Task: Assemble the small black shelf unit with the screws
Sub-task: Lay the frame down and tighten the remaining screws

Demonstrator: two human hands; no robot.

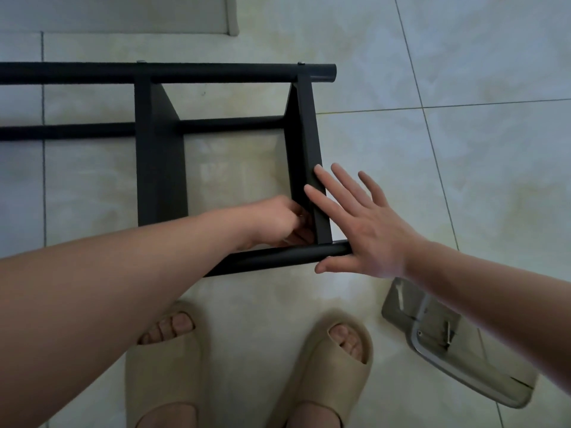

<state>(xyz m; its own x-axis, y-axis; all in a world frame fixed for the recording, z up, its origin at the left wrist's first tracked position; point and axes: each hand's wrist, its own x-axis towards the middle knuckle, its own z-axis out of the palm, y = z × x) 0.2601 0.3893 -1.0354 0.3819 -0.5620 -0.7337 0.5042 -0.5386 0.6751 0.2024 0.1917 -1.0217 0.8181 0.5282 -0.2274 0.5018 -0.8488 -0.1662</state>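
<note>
Nearest are two beige slippers (173,362) on the tiled floor (463,72), with both forearms reaching out over them. The small black shelf unit (160,168) lies on its side just beyond the toes. Its far tube (185,72) already shows two screw heads, and its near tube (278,257) runs under the left wrist.

The left hand (278,220) is tucked into the near right corner, where the right panel (306,134) meets the near tube. Its fingers are curled tight there. A small glint shows among them, but I cannot tell whether they pinch a screw.

The right hand (361,230) lies flat with its fingers spread, touching the panel's edge and the end of the near tube.

That flat hand only presses and does not grip. The round tube could therefore roll or the panel could skew, taking the holes out of line so that a screw starts crooked. A screw fumbled in that cramped corner would probably drop and roll away across the tiles.

The pale tray (463,366) of spare screws (447,333) sits near the right foot, where a shuffle could kick it.
</note>
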